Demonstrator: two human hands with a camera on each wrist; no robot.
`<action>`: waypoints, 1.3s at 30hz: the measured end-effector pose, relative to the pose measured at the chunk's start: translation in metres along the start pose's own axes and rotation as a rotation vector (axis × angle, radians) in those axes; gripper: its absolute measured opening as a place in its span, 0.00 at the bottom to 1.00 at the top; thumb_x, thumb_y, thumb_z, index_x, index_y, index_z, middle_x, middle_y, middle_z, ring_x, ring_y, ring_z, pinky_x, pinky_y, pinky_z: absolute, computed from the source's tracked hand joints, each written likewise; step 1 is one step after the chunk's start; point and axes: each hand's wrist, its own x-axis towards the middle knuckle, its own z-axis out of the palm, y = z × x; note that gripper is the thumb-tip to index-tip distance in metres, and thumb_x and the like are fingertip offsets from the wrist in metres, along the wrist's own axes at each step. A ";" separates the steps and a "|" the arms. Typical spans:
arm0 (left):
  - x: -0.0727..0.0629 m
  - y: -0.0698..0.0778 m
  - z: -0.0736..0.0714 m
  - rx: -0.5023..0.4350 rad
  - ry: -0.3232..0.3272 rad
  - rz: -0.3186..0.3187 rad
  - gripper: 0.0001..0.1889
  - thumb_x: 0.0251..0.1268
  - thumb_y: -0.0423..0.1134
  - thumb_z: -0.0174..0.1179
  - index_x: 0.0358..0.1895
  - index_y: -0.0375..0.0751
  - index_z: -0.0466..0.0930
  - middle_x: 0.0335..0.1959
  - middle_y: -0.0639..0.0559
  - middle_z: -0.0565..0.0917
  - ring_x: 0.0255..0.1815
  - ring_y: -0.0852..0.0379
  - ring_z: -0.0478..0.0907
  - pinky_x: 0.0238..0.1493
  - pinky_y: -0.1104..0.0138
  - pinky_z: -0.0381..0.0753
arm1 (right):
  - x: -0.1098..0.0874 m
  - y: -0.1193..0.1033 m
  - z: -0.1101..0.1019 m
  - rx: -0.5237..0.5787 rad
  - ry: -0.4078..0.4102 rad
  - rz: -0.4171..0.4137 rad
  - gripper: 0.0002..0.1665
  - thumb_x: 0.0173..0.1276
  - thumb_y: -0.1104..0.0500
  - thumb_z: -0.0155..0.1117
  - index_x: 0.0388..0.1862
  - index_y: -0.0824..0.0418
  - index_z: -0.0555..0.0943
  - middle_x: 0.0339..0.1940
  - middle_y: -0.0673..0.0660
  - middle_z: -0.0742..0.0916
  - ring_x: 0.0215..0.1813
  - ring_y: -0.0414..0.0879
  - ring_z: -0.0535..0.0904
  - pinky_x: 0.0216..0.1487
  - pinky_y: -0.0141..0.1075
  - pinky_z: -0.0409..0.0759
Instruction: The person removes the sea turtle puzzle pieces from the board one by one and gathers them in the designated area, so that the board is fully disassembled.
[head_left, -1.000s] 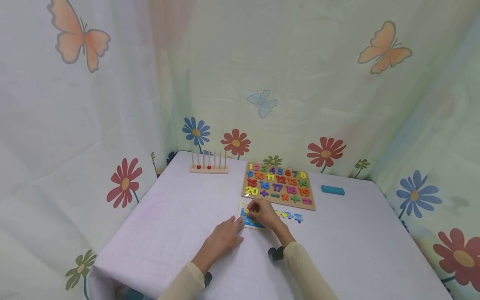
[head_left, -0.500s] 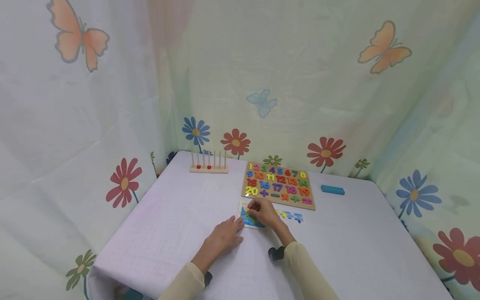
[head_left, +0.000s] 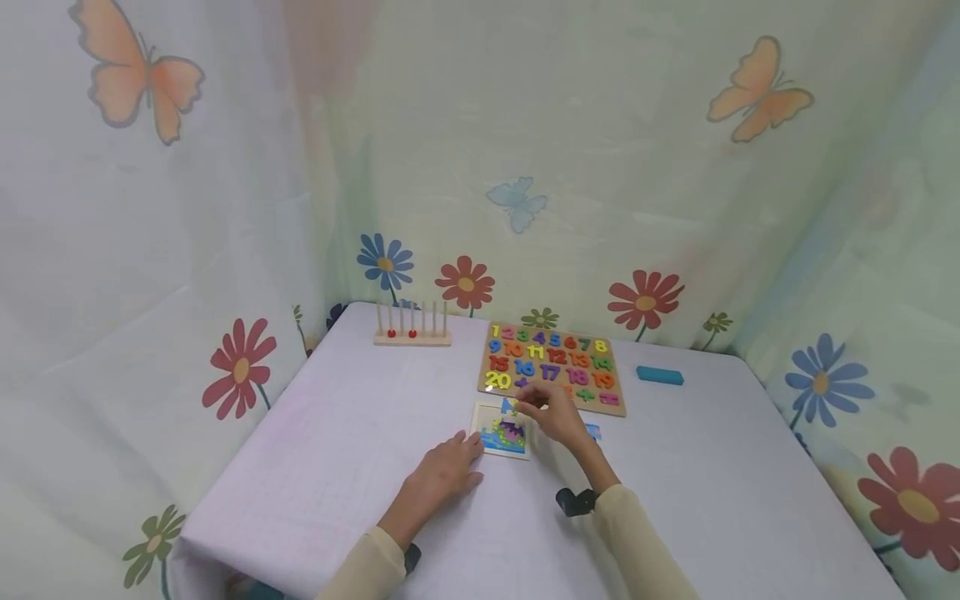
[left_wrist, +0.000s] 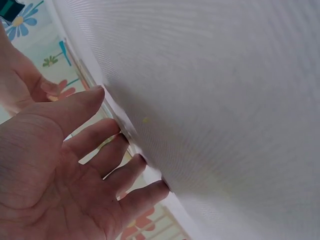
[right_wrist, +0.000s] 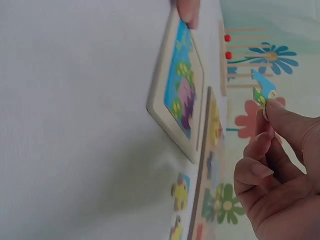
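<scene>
My left hand (head_left: 442,471) lies flat on the table, its straight fingers touching the left edge of a small wooden jigsaw tray (head_left: 510,456). Part of the tray's picture is filled, with blue along the bottom and pink, purple and green shapes above. Thumb and fingertips of my right hand (head_left: 555,417) pinch a blue and green jigsaw piece (right_wrist: 262,86), raised over the tray's upper part. In the right wrist view, loose yellow and blue jigsaw pieces (right_wrist: 180,192) lie on the table beside the tray. From the head view, my right hand hides most of these.
Behind the tray lies a wooden number board (head_left: 617,409) with coloured numerals and signs. A wooden peg rack (head_left: 412,340) with red beads stands at the back left. Right of the board is a teal bar (head_left: 660,375). Flowered curtains (head_left: 420,125) hang around the table.
My right hand has lifted from the tray and drawn slightly right, bringing a jigsaw piece up into sight. The left hand keeps its place at the tray's edge. The head view has shifted slightly.
</scene>
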 end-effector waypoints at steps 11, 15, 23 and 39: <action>-0.002 -0.001 -0.002 -0.011 0.016 0.008 0.29 0.79 0.47 0.66 0.77 0.42 0.76 0.81 0.47 0.73 0.83 0.44 0.68 0.78 0.49 0.73 | -0.014 0.022 -0.025 -0.028 0.065 0.118 0.09 0.75 0.61 0.73 0.50 0.64 0.91 0.43 0.58 0.92 0.40 0.48 0.84 0.40 0.29 0.84; -0.002 -0.001 -0.003 -0.013 0.012 0.006 0.30 0.79 0.48 0.66 0.78 0.42 0.75 0.81 0.48 0.73 0.83 0.44 0.67 0.79 0.49 0.73 | -0.019 0.026 -0.025 -0.022 0.064 0.131 0.09 0.74 0.62 0.74 0.49 0.64 0.92 0.41 0.57 0.93 0.37 0.47 0.83 0.37 0.27 0.83; -0.002 -0.001 -0.003 -0.018 0.007 -0.001 0.30 0.79 0.48 0.66 0.78 0.43 0.75 0.81 0.48 0.73 0.83 0.44 0.67 0.79 0.48 0.73 | -0.027 0.032 -0.023 -0.070 0.056 0.116 0.06 0.72 0.65 0.76 0.45 0.65 0.93 0.36 0.56 0.92 0.32 0.46 0.80 0.33 0.28 0.81; -0.006 0.000 -0.004 -0.055 -0.002 -0.006 0.30 0.78 0.47 0.67 0.78 0.43 0.75 0.81 0.48 0.73 0.83 0.44 0.66 0.79 0.48 0.72 | -0.038 0.043 -0.017 -0.175 0.024 0.159 0.05 0.70 0.66 0.77 0.43 0.66 0.92 0.37 0.55 0.92 0.37 0.46 0.81 0.41 0.34 0.84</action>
